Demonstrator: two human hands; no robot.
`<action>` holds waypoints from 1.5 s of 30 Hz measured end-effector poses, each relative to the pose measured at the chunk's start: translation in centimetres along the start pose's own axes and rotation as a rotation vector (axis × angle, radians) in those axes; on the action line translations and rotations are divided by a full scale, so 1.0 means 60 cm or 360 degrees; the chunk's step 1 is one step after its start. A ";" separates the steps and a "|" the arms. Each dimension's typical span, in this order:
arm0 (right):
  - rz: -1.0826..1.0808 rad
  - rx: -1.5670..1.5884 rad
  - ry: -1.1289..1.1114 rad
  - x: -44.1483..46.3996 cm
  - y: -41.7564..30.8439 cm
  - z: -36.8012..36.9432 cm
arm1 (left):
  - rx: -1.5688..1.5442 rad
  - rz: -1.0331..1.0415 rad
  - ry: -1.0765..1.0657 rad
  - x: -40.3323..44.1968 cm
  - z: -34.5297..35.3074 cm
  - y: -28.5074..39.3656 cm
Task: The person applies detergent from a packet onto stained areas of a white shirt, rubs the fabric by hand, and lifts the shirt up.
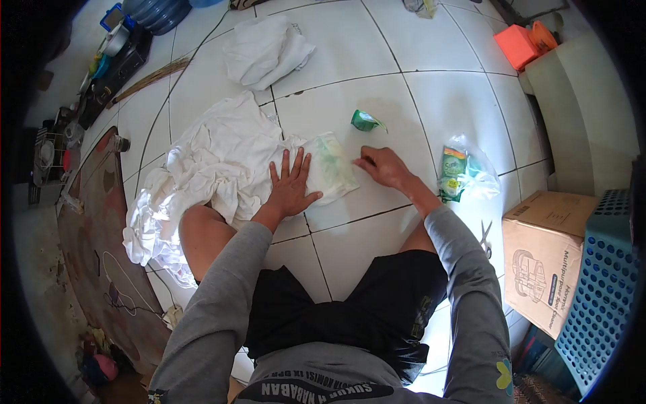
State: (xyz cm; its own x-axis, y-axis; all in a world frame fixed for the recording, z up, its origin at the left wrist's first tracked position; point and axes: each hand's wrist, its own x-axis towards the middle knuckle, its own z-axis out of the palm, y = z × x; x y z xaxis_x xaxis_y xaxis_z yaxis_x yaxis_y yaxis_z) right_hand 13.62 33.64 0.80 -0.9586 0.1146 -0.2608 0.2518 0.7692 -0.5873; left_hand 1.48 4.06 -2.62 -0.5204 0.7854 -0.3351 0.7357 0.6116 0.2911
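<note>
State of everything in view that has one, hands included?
Left hand: open, palm down, fingers spread
Right hand: fingers curled, grip contents unclear
Large white cloth heap: spread, rumpled
White cloth bundle: bunched up
Pale square piece with green patches: lying flat
Small green shiny packet: crumpled
Dark metal scissors: blades apart
Brown cardboard box: top closed

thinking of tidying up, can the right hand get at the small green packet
Likely yes: the small green packet lies just beyond the right hand, with only floor between them.
</note>
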 end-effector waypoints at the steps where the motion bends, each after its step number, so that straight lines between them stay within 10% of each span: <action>1: -0.0055 0.0003 -0.0019 -0.001 -0.007 0.002 | 0.0010 -0.0012 -0.0012 0.000 -0.003 0.001; 36: 0.0010 -0.0007 0.0497 0.036 -0.023 0.027 | -0.0001 0.0051 0.0002 -0.006 -0.007 -0.005; 45: -0.0203 -0.0083 -0.0426 -0.044 0.006 -0.008 | 0.0048 0.0078 -0.0116 -0.006 -0.009 -0.014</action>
State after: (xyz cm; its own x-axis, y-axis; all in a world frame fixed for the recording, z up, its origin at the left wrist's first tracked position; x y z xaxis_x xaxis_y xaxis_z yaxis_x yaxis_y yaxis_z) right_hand 16.15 33.91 1.65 -0.9110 -0.1495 -0.3844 0.1179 0.7987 -0.5901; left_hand 0.81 3.32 -2.24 -0.4514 0.8047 -0.3856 0.7728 0.5686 0.2819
